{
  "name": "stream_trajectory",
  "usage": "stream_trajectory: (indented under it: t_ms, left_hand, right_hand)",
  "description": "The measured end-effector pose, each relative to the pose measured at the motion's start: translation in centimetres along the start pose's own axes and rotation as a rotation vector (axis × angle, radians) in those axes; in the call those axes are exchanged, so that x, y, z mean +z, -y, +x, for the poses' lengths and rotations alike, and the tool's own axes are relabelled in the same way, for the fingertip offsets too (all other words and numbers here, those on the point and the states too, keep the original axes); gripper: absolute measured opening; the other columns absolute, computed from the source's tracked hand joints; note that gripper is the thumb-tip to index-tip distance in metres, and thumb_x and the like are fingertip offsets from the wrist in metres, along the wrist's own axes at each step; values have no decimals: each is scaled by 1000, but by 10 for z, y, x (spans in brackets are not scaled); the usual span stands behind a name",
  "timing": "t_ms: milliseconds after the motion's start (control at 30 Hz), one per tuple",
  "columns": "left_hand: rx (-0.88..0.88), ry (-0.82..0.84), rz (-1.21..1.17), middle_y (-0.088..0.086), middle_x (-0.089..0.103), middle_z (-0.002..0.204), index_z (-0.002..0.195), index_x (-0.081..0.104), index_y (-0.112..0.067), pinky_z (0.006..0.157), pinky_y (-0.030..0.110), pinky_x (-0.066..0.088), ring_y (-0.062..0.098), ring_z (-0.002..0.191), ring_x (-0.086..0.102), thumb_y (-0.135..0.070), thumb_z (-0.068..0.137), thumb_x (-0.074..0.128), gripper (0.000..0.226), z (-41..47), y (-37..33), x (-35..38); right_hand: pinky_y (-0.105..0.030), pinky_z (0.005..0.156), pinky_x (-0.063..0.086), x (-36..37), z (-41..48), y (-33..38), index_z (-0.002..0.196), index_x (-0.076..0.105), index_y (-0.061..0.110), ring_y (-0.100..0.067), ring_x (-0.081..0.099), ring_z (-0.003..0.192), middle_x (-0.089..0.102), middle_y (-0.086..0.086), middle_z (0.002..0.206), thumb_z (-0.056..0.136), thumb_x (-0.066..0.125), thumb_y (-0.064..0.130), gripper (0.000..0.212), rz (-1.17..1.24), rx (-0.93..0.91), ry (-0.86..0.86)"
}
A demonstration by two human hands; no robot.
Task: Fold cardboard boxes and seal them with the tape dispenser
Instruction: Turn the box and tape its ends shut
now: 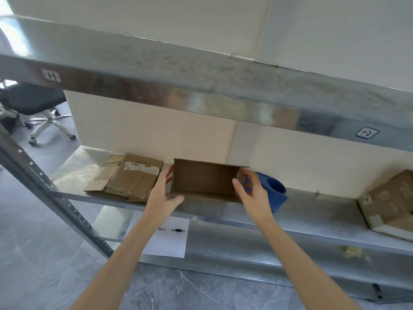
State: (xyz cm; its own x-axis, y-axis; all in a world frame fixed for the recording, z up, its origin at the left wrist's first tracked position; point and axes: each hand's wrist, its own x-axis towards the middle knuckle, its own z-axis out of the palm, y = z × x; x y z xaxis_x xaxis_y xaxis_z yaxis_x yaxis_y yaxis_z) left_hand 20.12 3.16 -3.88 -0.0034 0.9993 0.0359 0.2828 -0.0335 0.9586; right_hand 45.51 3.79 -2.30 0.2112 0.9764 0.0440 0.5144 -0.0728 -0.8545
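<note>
An open brown cardboard box (204, 181) stands on the middle metal shelf (73, 175) with its opening facing me. My left hand (162, 193) holds its left wall, thumb inside at the lower corner and fingers outside. My right hand (251, 191) grips the right wall, thumb inside and fingers curled round the outside flap. A blue tape dispenser (276, 191) sits just behind and right of my right hand, partly hidden by it. A stack of flattened cardboard boxes (127, 180) lies on the shelf to the left.
Another cardboard box (390, 202) sits at the shelf's far right. An upper shelf (201, 86) overhangs the work area. On the lower shelf lies a white sheet (169, 238) with two small dark parts. An office chair (35, 104) stands on the floor at left.
</note>
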Motion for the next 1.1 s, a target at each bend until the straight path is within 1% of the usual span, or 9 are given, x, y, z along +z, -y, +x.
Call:
stream_trajectory:
  t_ms: [100, 233, 333, 500, 667, 733, 800, 933, 1100]
  left_hand:
    - [51, -7, -30, -20, 44, 137, 145, 33, -28, 104, 27, 43, 3, 130, 42, -1, 85, 72, 76, 5, -16, 5]
    - [106, 20, -41, -14, 42, 144, 147, 33, -25, 109, 42, 44, 5, 134, 40, -10, 84, 76, 78, 14, -41, 20]
    - [146, 34, -12, -12, 38, 148, 147, 33, -29, 109, 50, 44, 8, 136, 39, -29, 77, 77, 83, 18, -58, 43]
    - [210, 96, 2, -19, 37, 141, 145, 33, -35, 108, 44, 45, 1, 132, 40, -17, 81, 81, 82, 19, -85, 99]
    - [224, 189, -79, -15, 42, 144, 147, 35, -28, 108, 43, 46, -6, 130, 42, -14, 80, 80, 82, 15, -114, 172]
    - [231, 214, -90, -15, 45, 143, 143, 37, -29, 107, 44, 46, 0, 131, 43, -19, 78, 80, 79, 12, -122, 205]
    - [224, 221, -105, -15, 47, 140, 140, 39, -29, 106, 45, 47, 7, 131, 46, -15, 79, 81, 75, 9, -129, 240]
    - [153, 247, -133, -27, 47, 133, 136, 40, -35, 109, 38, 45, 2, 131, 43, -10, 83, 78, 70, 1, -135, 305]
    - [49, 241, -131, -21, 51, 131, 143, 41, -26, 106, 26, 43, -4, 124, 47, -11, 85, 77, 70, -6, -130, 363]
  right_hand:
    - [-38, 102, 49, -11, -3, 7, 134, 50, 27, -17, 56, 118, 55, 7, 126, 87, 65, 48, 54, 94, -56, -14]
    - [-39, 105, 48, -38, -6, 10, 134, 49, 28, -12, 54, 123, 53, 9, 133, 79, 65, 59, 64, 164, -98, -62]
    - [-35, 104, 48, -65, -5, 7, 135, 49, 26, -11, 54, 122, 50, 8, 136, 88, 68, 41, 53, 181, -114, -105]
    - [-19, 94, 47, -122, -3, -12, 137, 47, 28, -8, 51, 123, 47, 8, 139, 92, 67, 33, 49, 215, -90, -214]
    - [-27, 100, 48, -190, 0, -47, 137, 48, 28, -6, 52, 121, 49, 7, 138, 94, 66, 33, 47, 213, -59, -297]
    - [-28, 102, 46, -218, 1, -66, 139, 47, 27, -8, 51, 123, 50, 6, 139, 94, 64, 35, 49, 175, -46, -308]
    - [-32, 105, 44, -247, 3, -87, 141, 46, 27, -12, 49, 126, 50, 6, 140, 94, 63, 38, 51, 122, -21, -309]
    - [-42, 107, 45, -298, 9, -128, 140, 46, 31, -16, 50, 127, 53, 6, 137, 93, 64, 41, 51, 72, 40, -279]
    - [-37, 111, 39, -335, 16, -165, 142, 45, 24, -16, 45, 131, 49, 3, 142, 95, 61, 35, 51, 48, 56, -201]
